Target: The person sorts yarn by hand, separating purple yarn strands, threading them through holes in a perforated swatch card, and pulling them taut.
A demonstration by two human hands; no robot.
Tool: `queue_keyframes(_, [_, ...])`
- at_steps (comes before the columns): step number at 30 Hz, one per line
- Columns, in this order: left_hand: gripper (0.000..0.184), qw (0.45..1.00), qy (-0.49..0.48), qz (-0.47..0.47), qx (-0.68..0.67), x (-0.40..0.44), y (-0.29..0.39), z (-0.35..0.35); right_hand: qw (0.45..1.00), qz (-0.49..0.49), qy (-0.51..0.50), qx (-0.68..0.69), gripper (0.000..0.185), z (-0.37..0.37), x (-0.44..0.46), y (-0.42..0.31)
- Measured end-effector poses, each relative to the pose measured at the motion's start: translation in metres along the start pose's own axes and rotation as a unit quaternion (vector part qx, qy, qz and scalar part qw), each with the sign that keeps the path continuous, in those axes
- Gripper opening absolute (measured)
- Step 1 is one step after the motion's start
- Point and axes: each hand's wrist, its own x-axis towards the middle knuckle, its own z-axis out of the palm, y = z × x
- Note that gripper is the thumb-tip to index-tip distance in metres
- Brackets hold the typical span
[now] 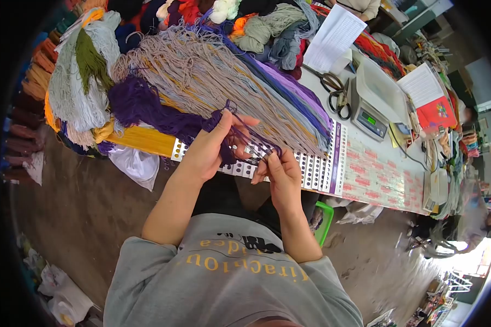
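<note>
A bundle of dark purple yarn (142, 103) runs across the table edge to my hands. My left hand (210, 144) is closed around its near end, with loose strands rising over the thumb. Thin purple strands stretch from there to my right hand (281, 171), whose thumb and fingers pinch their ends. Below the hands lie white cards with punched holes (316, 171) along the table's front edge. Behind the hands, long grey-beige and mustard strands (202, 71) are spread out, beside blue and lilac ones (294, 87).
Black-handled scissors (341, 103) lie near a digital scale (371, 117) with a clear tray. Paper sheets (334, 35) and a red booklet (435, 114) are behind. Heaps of yarn (267, 27) line the back. A person (360, 6) is at the far side. A green basket (324, 223) stands below the table.
</note>
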Motion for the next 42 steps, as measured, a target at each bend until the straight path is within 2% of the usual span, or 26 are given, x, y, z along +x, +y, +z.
queue_keyframes(10, [0.052,1.0,0.006,-0.013,0.01,-0.002,0.004,0.0,1.0,-0.004,0.011,-0.017,0.02,0.003,0.0,0.002])
queue_keyframes(13, [0.052,0.998,-0.027,-0.015,-0.06,-0.002,0.005,0.002,1.0,-0.005,0.01,-0.011,0.02,0.003,0.001,0.003])
queue_keyframes(19, [0.051,1.0,0.025,0.011,-0.011,-0.002,0.008,0.004,1.0,-0.003,0.008,-0.019,0.022,0.006,0.0,0.003])
queue_keyframes(30, [0.054,1.0,0.001,0.01,-0.01,-0.001,0.007,0.0,0.999,0.002,0.023,-0.048,0.022,0.009,0.0,0.002])
queue_keyframes(37, [0.058,0.999,-0.038,0.011,-0.012,-0.003,0.007,-0.004,0.998,-0.001,0.058,-0.001,0.018,0.017,0.0,0.003])
queue_keyframes(42, [0.059,0.998,-0.025,-0.015,-0.053,-0.002,0.01,-0.002,0.998,-0.002,0.059,0.016,0.018,0.015,-0.001,0.002])
